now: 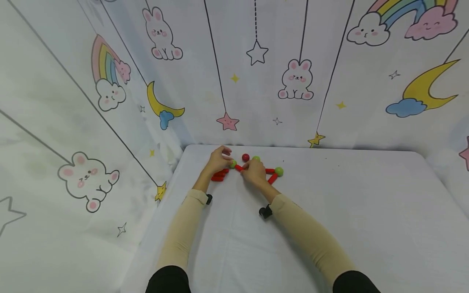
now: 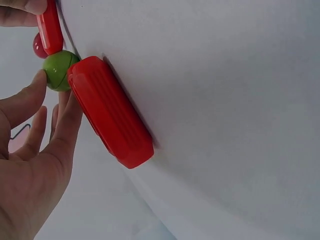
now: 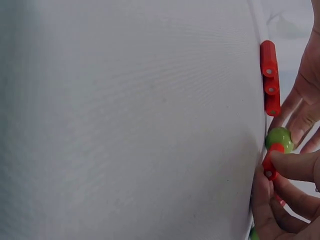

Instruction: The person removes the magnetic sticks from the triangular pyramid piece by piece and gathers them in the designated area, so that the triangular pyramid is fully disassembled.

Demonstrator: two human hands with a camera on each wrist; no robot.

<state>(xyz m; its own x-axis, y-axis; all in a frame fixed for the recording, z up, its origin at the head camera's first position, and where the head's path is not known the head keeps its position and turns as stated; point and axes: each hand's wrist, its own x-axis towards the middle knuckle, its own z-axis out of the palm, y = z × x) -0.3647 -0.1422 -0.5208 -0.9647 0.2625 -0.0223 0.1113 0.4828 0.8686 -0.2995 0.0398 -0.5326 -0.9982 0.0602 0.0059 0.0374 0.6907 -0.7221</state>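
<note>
At the far left part of the table, my left hand (image 1: 219, 159) pinches a glossy green ball (image 2: 59, 71) between thumb and fingers. My right hand (image 1: 255, 173) grips a short red rod (image 3: 269, 162) by thumb and fingertips. One end of this rod meets the green ball; a small pale dot marks its other end. Just right of the right hand, two red rods (image 1: 270, 171) (image 1: 272, 179) meet at another green ball (image 1: 279, 171). A further green ball (image 1: 256, 158) shows behind the right hand, which partly hides it.
Several loose red rods (image 1: 218, 178) lie side by side below the left hand, near its wrist. A red ball (image 1: 246, 157) sits beyond the hands, close to the back edge of the white-covered table (image 1: 348, 203). A printed curtain (image 1: 264, 101) hangs behind.
</note>
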